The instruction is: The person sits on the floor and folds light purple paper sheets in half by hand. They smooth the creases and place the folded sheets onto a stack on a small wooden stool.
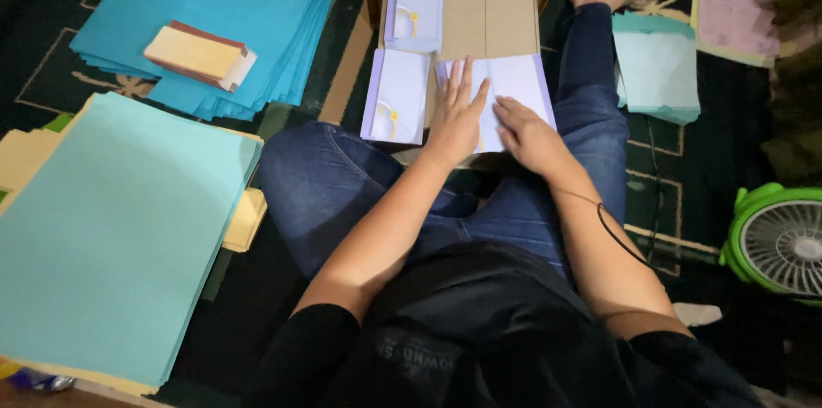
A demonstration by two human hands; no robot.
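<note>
The left hand (455,119) has its fingers spread flat, pressing a pale purple paper (512,87) down so it stays put. The right hand (527,132) lies flat beside it. The paper rests on a brown board (488,18) by the knees, beside two finished folded ones (398,91).

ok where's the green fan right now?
In the head view the green fan sits on the dark carpet at the far right edge, beside the person's right arm and below the stack of pale teal sheets.
</note>
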